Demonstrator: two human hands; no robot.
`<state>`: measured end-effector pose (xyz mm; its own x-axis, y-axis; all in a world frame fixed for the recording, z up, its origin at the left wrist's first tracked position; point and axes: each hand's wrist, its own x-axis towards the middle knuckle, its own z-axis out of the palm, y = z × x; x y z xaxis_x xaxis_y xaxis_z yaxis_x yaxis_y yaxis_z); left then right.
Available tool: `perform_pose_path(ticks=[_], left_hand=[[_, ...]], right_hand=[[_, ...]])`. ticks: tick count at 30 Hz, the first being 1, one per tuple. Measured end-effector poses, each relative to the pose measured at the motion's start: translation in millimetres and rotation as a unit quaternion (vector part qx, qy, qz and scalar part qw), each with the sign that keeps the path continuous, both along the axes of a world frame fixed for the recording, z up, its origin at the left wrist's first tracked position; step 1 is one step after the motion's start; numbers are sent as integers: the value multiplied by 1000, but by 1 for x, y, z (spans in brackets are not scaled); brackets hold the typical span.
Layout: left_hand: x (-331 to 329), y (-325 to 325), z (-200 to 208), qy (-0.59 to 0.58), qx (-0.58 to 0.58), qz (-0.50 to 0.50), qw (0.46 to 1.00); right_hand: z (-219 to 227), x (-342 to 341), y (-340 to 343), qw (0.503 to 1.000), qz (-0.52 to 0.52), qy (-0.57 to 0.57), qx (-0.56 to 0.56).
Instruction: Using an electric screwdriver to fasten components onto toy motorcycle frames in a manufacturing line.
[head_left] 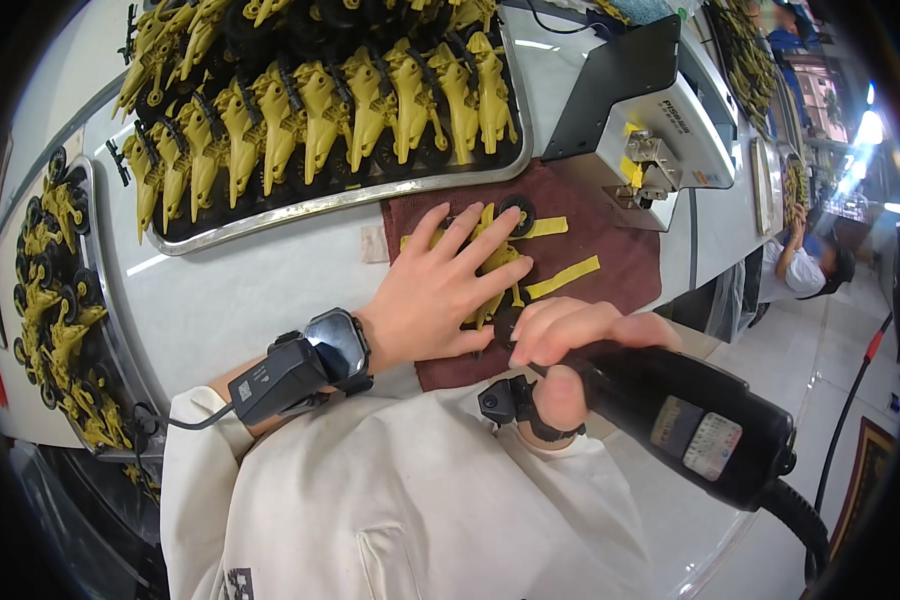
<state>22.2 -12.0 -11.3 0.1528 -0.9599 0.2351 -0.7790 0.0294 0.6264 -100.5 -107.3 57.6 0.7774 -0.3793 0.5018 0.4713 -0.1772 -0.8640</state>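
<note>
Fingers spread, my left hand (435,285) presses a yellow toy motorcycle (499,260) against a dark red cloth (610,230). One black wheel (517,216) shows past my fingertips; the hand covers much of the rest. In my right hand (585,335) is a black electric screwdriver (690,420), tilted with its front end toward the motorcycle. Where its tip meets the toy is hidden by my fingers. Strips of yellow tape (564,277) lie on the cloth beside the toy.
Beyond the cloth, a metal tray (350,196) holds rows of similar yellow motorcycles. Another tray (110,270) of them stands at the left. A white and black screw feeder (650,130) sits at the right. The screwdriver's cable (805,525) hangs lower right. Another person (800,268) works farther off.
</note>
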Motion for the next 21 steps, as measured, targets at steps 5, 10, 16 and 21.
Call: perform_pose_path(ticks=[5,10,16,21], left_hand=[[1,-1,-3,-6,-7,8,1000],[3,-3,6,4,-5,6,1000],[1,-1,18,-5,-83,13,996],[-1,2,44,5,-100,10,995]], right_hand=[[2,10,8,999,-17,9,-28],[-1,4,-6,993,-66,-83,43],[21,12,-30,922,-366,23,121],[21,13,-25,929,-321,140,120]])
